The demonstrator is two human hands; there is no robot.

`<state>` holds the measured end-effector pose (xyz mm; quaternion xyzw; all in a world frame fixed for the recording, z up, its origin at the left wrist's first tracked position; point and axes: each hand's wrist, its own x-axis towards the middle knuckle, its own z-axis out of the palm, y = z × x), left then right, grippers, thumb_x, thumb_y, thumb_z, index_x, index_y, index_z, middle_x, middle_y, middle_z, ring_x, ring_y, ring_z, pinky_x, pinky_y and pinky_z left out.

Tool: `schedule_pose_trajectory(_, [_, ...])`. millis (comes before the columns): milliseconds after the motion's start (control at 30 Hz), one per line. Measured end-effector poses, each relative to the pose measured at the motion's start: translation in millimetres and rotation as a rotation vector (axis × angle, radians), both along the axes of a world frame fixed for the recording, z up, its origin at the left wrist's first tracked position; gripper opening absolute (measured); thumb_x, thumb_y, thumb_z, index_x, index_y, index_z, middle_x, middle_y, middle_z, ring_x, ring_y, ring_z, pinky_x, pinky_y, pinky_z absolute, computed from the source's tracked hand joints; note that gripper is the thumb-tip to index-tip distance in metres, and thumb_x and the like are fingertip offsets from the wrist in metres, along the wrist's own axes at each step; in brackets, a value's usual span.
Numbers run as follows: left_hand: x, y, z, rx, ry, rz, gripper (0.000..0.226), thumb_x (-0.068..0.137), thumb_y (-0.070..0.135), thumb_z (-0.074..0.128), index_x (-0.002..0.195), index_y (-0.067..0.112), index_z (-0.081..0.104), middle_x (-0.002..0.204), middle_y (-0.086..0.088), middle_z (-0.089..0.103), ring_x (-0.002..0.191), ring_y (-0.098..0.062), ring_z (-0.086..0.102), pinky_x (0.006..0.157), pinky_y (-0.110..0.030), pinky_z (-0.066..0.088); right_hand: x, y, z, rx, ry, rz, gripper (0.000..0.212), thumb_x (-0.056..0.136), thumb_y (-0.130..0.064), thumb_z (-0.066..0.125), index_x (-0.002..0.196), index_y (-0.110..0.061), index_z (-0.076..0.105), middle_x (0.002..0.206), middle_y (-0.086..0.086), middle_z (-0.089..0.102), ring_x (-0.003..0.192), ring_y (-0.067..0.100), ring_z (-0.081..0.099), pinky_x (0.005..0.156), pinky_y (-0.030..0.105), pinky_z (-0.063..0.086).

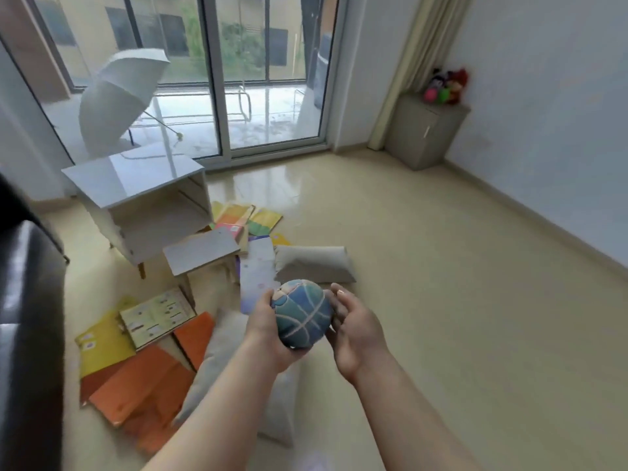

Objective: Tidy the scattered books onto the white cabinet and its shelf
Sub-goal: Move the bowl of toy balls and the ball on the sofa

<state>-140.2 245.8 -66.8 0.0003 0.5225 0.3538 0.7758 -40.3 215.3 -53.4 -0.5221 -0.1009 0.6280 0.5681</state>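
A small blue ball (302,312) with pale seam lines is cupped in my left hand (268,329), held above the floor. My right hand (355,329) is spread beside the ball, fingertips at its right side. The white cabinet (136,185) stands at the left with one open shelf below its top. Books lie scattered on the floor: orange books (136,392) and a yellow book (102,348) near me, an open book (156,316) on them, a pale purple book (256,270) behind the ball, and colourful books (248,220) beside the cabinet.
A loose white board (200,249) leans by the cabinet. Two beige pillows (316,263) (217,368) lie among the books. A white umbrella (119,93) stands outside the sliding glass door. A grey cabinet (424,130) with plush toys is in the far corner. A dark sofa (27,317) is at the left.
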Motion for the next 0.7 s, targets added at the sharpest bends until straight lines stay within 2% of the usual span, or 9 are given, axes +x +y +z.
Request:
schedule_pose_trajectory(67, [39,-2,4,-0.061,-0.124,-0.004,0.044,0.084,0.042,0.049,0.116,0.013,0.058,0.118,-0.019,0.057,0.104,-0.037,0.053,0.086,-0.045,0.045,46,-7,5,-0.003,0.023,-0.07,0.025,0.098,-0.021,0.04,0.119,-0.017,0.053,0.108,0.004,0.064,0.102,0.018,0.058,0.094,0.032,0.042])
schedule_pose_trajectory(133, [74,1,10,-0.094,-0.201,-0.006,0.044,0.083,0.039,0.047,0.117,0.015,0.06,0.121,-0.019,0.057,0.101,-0.036,0.054,0.085,-0.045,0.044,89,-11,9,-0.009,0.048,-0.145,0.02,0.098,-0.024,0.04,0.112,-0.02,0.055,0.106,0.002,0.063,0.107,0.021,0.055,0.096,0.035,0.04])
schedule_pose_trajectory(233, [120,20,19,-0.078,-0.248,-0.011,0.038,0.087,0.038,0.044,0.11,0.014,0.062,0.118,-0.018,0.059,0.093,-0.034,0.054,0.087,-0.044,0.043,145,-8,9,-0.054,0.086,-0.306,0.018,0.097,-0.024,0.041,0.104,-0.019,0.057,0.095,0.0,0.063,0.091,0.018,0.057,0.078,0.03,0.042])
schedule_pose_trajectory(300, [151,42,23,-0.063,-0.272,-0.018,0.034,0.088,0.037,0.044,0.104,0.012,0.062,0.114,-0.018,0.06,0.094,-0.034,0.054,0.082,-0.045,0.045,181,-1,5,-0.106,0.124,-0.415,0.017,0.096,-0.023,0.042,0.092,-0.018,0.057,0.088,0.0,0.062,0.08,0.016,0.056,0.067,0.027,0.041])
schedule_pose_trajectory(433, [208,105,21,-0.059,-0.322,-0.031,0.037,0.089,0.035,0.042,0.113,0.016,0.061,0.111,-0.018,0.06,0.096,-0.035,0.054,0.072,-0.047,0.045,249,39,3,-0.167,0.142,-0.528,0.018,0.094,-0.021,0.046,0.078,-0.017,0.053,0.08,0.0,0.059,0.073,0.015,0.054,0.063,0.026,0.039])
schedule_pose_trajectory(533, [250,162,22,-0.052,-0.342,-0.065,0.04,0.089,0.037,0.043,0.118,0.016,0.06,0.113,-0.018,0.06,0.098,-0.034,0.055,0.077,-0.047,0.046,298,96,7,-0.153,0.141,-0.575,0.018,0.093,-0.02,0.046,0.076,-0.017,0.053,0.079,0.0,0.058,0.072,0.014,0.053,0.062,0.026,0.039])
schedule_pose_trajectory(700, [317,261,41,-0.006,-0.3,-0.111,0.037,0.087,0.034,0.044,0.115,0.019,0.062,0.115,-0.016,0.06,0.099,-0.034,0.055,0.088,-0.047,0.044,366,202,28,-0.117,0.18,-0.608,0.018,0.092,-0.018,0.047,0.075,-0.015,0.053,0.078,0.001,0.059,0.07,0.016,0.054,0.06,0.026,0.039])
